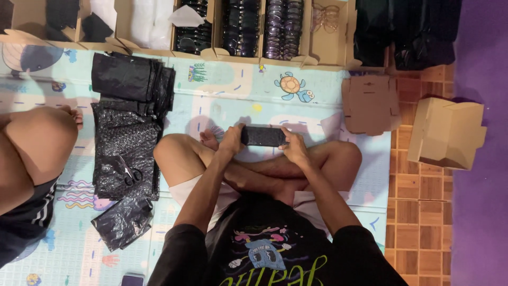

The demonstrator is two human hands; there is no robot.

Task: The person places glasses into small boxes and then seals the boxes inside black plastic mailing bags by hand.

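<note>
Holding a small black rectangular case (263,136) by its two short ends — left hand (232,140) wrapped round the left end, right hand (294,146) round the right, both closed on it with fingers curled over the top edge. Held level above the crossed legs, just clear of the patterned play mat (233,87), square to the chest.

Looks light and fairly stiff, judging by how little grip is spent on it — a hard-shell or wrapped box rather than a soft pouch, though the dark textured surface could be bubble film. Probably not slippery; possibly fragile inside, given the open cardboard boxes (241,32) of sunglasses ranged along the far edge. Best taken at the ends or along the long sides, not squeezed across the middle.

Lying to the left: a stack of black bubble-wrap bags (127,143) with scissors (132,175) on top. Sitting beside them, another person's knee (39,137). Resting to the right, flat and folded cardboard cartons (447,132).
</note>
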